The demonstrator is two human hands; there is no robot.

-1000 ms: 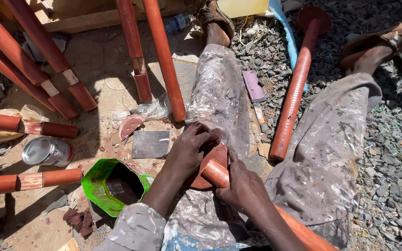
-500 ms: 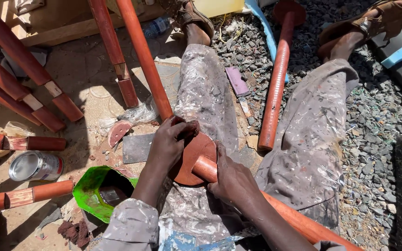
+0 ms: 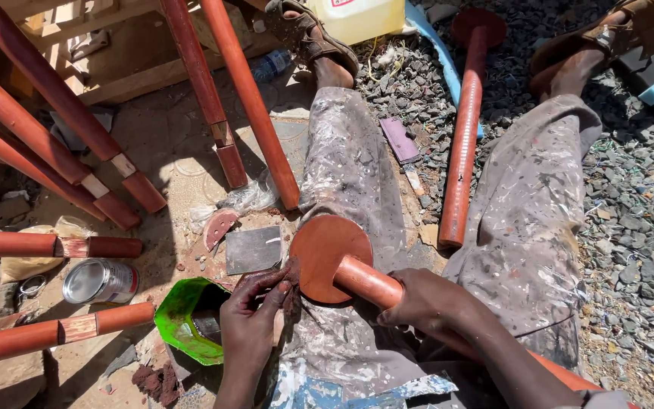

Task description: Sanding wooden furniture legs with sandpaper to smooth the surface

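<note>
A red-brown wooden pole lies across my lap, its round disc end (image 3: 328,256) facing up over my left thigh. My right hand (image 3: 418,304) is wrapped around the pole's shaft (image 3: 365,280) just behind the disc. My left hand (image 3: 253,314) pinches a small dark stained rag (image 3: 291,286) against the disc's lower left edge. Just left of that hand sits a cut green plastic container (image 3: 179,318) with dark liquid in it. My paint-spattered trousers (image 3: 350,167) stretch out ahead.
Several red-brown poles (image 3: 70,113) lean and lie at the left. A metal can (image 3: 100,282) and a grey sandpaper square (image 3: 253,250) lie near the container. Another disc-ended pole (image 3: 463,129) rests between my legs. A yellow jerrycan (image 3: 357,17) stands far ahead, with gravel (image 3: 637,227) on the right.
My left hand has come off the top of the disc and moved down to its lower left edge with the rag. The right hand keeps its grip on the shaft.
</note>
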